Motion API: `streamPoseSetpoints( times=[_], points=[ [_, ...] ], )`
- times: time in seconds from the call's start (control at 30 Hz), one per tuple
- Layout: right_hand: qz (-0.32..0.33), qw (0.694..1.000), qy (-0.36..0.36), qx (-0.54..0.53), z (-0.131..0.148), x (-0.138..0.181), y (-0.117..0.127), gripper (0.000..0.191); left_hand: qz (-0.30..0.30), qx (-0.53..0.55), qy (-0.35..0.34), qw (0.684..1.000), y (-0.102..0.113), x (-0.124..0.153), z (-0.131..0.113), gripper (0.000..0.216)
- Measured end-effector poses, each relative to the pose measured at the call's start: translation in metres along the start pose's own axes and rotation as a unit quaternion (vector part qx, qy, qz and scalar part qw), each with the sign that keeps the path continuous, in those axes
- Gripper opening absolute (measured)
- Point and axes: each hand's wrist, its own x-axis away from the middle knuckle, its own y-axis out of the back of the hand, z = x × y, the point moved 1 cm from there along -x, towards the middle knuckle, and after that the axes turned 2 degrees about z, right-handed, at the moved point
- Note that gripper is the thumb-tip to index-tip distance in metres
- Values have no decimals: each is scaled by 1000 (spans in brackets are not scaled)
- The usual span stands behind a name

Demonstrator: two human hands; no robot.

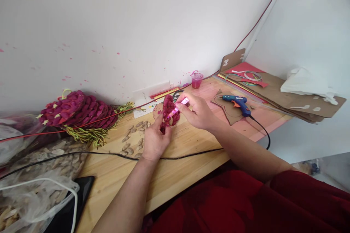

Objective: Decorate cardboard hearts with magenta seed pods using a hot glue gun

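Note:
My left hand [157, 136] grips a magenta-painted peanut-shell ornament [167, 107] by its lower edge and holds it tilted up above the table. My right hand [195, 111] pinches a pink-and-white paintbrush [180, 105]. Its lower end points down to the ornament's face and seems to touch it; the tip is hard to make out. Several unpainted peanut shells [129, 150] lie loose on the wood just left of my left hand. Behind my right hand stands a small clear cup [197, 80] of magenta paint.
Finished-looking magenta ornaments [82, 109] with stars and tassels are stacked at left. A blue glue gun [236, 102] rests on cut cardboard [228, 111] at right. Its black cord [191, 154] crosses the table's front. Plastic bags of shells [54, 167] fill the left; cardboard sheets [276, 87] lie at right.

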Motion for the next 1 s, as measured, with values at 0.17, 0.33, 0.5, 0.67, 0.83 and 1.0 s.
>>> streamPoseSetpoints(
  times=[0.17,0.33,0.5,0.67,0.83,1.0],
  points=[
    [-4,1000,-3,-16,2,-1,4,10,2,-9,-15,1000,0,0,0,44],
    [39,999,-5,-37,5,-3,2,11,7,-2,-17,1000,-1,0,-1,48],
    [21,1000,-11,7,-4,-5,8,10,4,-7,-18,1000,0,0,-3,50],
    [65,996,-14,-62,-5,-6,7,10,5,-11,-18,1000,0,0,-2,49],
    [59,998,0,-14,-10,-10,9,8,6,-19,-23,1000,-1,0,-1,47],
    [77,996,36,-20,-12,-11,13,7,11,-13,-23,1000,-1,0,-1,49]
  ],
)
